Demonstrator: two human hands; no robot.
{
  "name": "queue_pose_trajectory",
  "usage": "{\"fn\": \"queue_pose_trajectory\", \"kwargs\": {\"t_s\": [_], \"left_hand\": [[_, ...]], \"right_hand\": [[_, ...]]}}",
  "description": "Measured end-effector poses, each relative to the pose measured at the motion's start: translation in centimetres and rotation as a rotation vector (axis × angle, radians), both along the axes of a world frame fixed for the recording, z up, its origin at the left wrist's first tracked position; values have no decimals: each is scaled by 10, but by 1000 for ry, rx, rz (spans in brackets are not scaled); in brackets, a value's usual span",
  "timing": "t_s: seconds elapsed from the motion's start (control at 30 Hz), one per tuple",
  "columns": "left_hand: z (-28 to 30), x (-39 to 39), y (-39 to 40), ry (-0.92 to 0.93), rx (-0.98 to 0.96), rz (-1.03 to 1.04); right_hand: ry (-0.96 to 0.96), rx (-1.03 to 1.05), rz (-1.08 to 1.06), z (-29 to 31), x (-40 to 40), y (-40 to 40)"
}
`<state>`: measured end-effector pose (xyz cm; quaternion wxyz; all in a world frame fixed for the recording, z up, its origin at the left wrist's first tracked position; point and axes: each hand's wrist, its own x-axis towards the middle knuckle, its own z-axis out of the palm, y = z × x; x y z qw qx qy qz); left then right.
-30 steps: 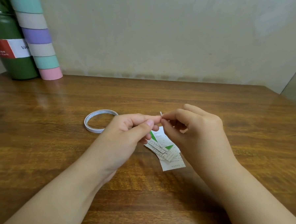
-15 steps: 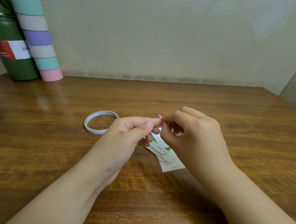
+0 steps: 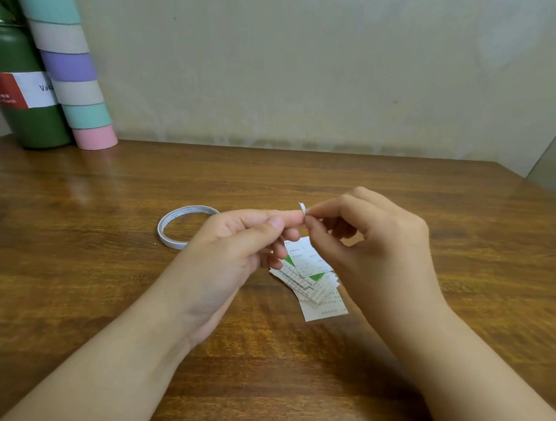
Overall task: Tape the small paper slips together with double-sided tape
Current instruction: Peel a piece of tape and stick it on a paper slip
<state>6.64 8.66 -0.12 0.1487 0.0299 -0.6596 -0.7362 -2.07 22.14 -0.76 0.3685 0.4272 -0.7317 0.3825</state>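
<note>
A tiny white piece of tape (image 3: 302, 207) sticks up between my two hands, above the table. My left hand (image 3: 240, 244) pinches it between thumb and forefinger, and my right hand (image 3: 371, 237) pinches the same piece from the other side. Below them a fanned pile of small printed paper slips (image 3: 319, 288), white with green patches, lies flat on the wooden table (image 3: 113, 283); my fingers cover its upper part. The thin white roll of double-sided tape (image 3: 174, 228) lies flat to the left of my left hand.
A green flask with a red and white label (image 3: 16, 95) and a pastel-striped tube (image 3: 73, 76) stand at the back left against the wall. The table's right edge (image 3: 533, 187) runs close by at the far right.
Both hands stay together on the small tape piece; their fingers have shifted slightly and the piece now stands a little more clear above the fingertips.
</note>
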Motion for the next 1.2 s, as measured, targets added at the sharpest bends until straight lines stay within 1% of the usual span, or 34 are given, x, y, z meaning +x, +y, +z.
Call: {"fn": "queue_pose_trajectory", "kwargs": {"t_s": [0.17, 0.33, 0.43, 0.6, 0.87, 1.03, 1.2], "left_hand": [[1, 0, 1, -23, -13, 8], [-2, -1, 2, -77, -128, 77], [-2, 0, 2, -95, -186, 84], [-3, 0, 3, -88, -204, 66], [0, -1, 4, -25, -84, 75], [-1, -1, 3, -4, -56, 66], [-1, -1, 0, 15, -43, 47]], "right_hand": [[58, 63, -29, -1, -2, 0], [80, 189, -39, -3, -5, 0], [108, 233, -68, -6, -4, -2], [89, 155, -96, -7, -2, -5], [-42, 44, 11, 0, 0, -2], [-104, -1, 78, 1, 0, -1], [-230, -36, 126, 2, 1, 0]]}}
